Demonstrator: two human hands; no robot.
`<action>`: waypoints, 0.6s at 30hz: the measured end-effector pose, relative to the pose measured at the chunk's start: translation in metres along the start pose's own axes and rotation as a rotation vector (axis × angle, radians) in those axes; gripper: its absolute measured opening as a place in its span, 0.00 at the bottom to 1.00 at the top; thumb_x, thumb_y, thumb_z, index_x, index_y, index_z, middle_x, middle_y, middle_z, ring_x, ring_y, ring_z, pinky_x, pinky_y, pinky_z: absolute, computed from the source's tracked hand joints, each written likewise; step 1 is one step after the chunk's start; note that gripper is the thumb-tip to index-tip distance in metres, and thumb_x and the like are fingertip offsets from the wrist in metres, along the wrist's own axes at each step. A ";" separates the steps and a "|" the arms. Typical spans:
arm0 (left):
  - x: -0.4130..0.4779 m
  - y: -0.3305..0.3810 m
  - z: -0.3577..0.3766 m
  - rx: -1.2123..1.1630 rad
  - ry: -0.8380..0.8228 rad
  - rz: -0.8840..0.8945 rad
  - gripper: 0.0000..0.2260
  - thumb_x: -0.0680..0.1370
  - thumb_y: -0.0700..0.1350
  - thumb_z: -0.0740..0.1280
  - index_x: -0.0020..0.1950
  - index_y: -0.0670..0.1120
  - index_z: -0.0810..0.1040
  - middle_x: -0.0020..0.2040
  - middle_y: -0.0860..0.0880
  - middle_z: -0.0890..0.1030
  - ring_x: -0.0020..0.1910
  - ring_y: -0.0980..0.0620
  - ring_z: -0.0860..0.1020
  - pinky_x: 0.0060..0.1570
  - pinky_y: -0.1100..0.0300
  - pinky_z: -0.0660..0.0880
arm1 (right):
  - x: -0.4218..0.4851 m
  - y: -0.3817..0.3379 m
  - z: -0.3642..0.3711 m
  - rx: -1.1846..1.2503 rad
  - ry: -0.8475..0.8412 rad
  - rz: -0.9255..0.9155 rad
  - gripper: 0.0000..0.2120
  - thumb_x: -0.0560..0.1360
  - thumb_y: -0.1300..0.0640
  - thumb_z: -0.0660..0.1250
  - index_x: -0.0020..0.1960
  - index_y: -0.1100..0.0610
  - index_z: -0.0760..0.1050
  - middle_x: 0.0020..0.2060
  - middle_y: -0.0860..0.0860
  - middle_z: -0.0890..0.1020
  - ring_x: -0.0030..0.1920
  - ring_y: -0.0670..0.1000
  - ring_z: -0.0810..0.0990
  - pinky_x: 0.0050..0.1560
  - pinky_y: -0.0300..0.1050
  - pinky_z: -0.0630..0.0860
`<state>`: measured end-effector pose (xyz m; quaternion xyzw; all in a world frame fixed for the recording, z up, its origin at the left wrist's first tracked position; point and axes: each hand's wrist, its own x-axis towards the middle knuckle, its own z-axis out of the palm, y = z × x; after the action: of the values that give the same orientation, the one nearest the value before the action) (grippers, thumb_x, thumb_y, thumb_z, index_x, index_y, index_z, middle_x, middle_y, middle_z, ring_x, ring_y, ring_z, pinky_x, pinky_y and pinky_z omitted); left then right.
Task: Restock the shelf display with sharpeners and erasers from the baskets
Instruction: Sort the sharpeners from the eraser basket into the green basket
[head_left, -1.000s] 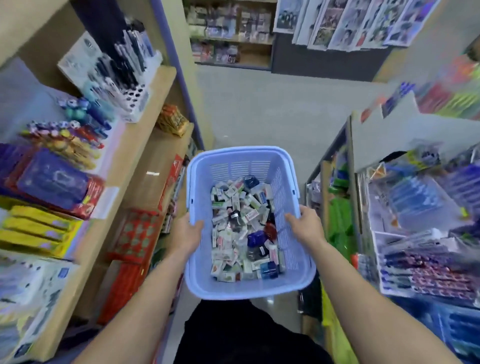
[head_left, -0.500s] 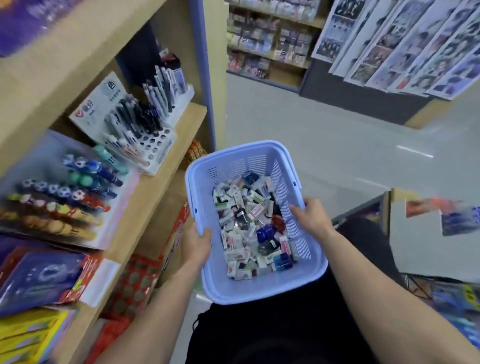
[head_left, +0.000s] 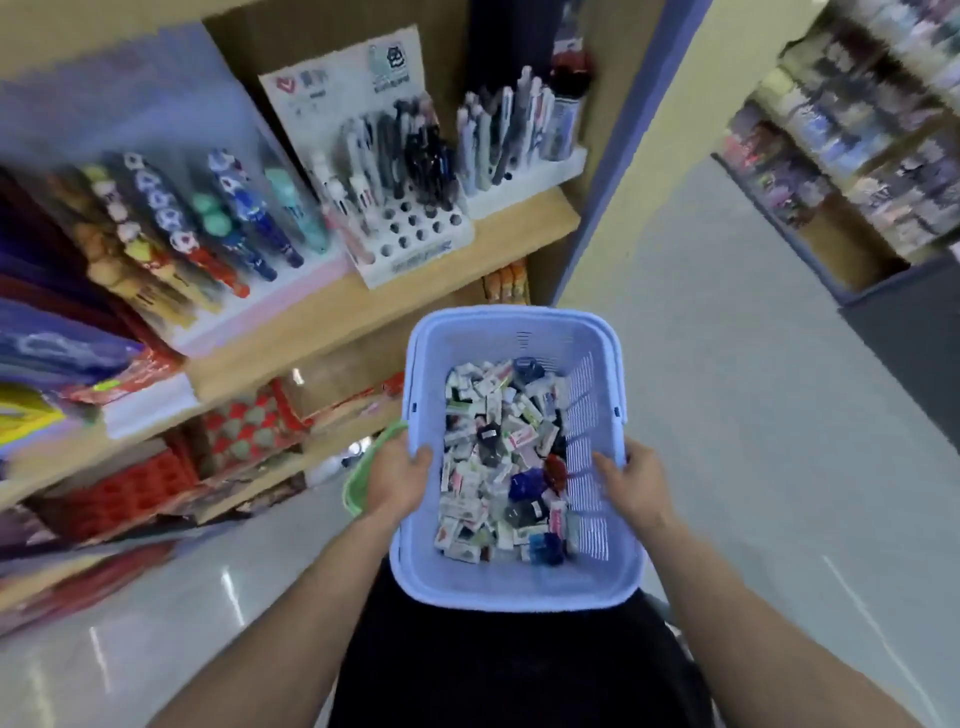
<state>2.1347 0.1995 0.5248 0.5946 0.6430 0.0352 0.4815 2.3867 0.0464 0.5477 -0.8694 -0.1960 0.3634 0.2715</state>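
While left hand (head_left: 397, 478) and right hand (head_left: 636, 480) grip its rims, one basket (head_left: 506, 319), pieces (head_left: 498, 457) uncountable.

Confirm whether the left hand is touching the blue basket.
Touching. The head view shows the left hand gripping the blue basket at its left rim, thumb hooked over the edge.

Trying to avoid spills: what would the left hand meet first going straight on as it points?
The left hand grips the blue basket, so its left wall comes first; then probably the erasers and sharpeners.
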 end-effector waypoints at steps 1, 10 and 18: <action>-0.005 -0.004 0.008 -0.022 0.032 -0.050 0.11 0.82 0.47 0.65 0.60 0.43 0.79 0.49 0.44 0.84 0.44 0.43 0.82 0.47 0.49 0.80 | 0.011 0.006 -0.002 -0.013 -0.044 -0.016 0.04 0.79 0.63 0.67 0.45 0.57 0.77 0.30 0.53 0.79 0.29 0.53 0.76 0.35 0.56 0.80; -0.073 -0.078 0.006 -0.230 0.230 -0.278 0.07 0.82 0.43 0.64 0.57 0.46 0.80 0.38 0.44 0.84 0.29 0.47 0.76 0.32 0.54 0.73 | 0.013 -0.005 0.040 -0.100 -0.305 -0.184 0.05 0.80 0.63 0.66 0.47 0.57 0.79 0.28 0.49 0.77 0.27 0.51 0.69 0.25 0.40 0.68; -0.131 -0.224 -0.066 -0.404 0.332 -0.370 0.07 0.81 0.38 0.62 0.54 0.46 0.79 0.42 0.36 0.85 0.23 0.51 0.72 0.23 0.58 0.71 | -0.067 -0.023 0.182 -0.274 -0.472 -0.239 0.06 0.81 0.59 0.65 0.57 0.57 0.79 0.33 0.47 0.79 0.26 0.45 0.73 0.23 0.32 0.66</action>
<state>1.9055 0.0644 0.4976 0.3461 0.7899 0.1704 0.4766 2.2045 0.0880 0.4897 -0.7601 -0.4020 0.4910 0.1394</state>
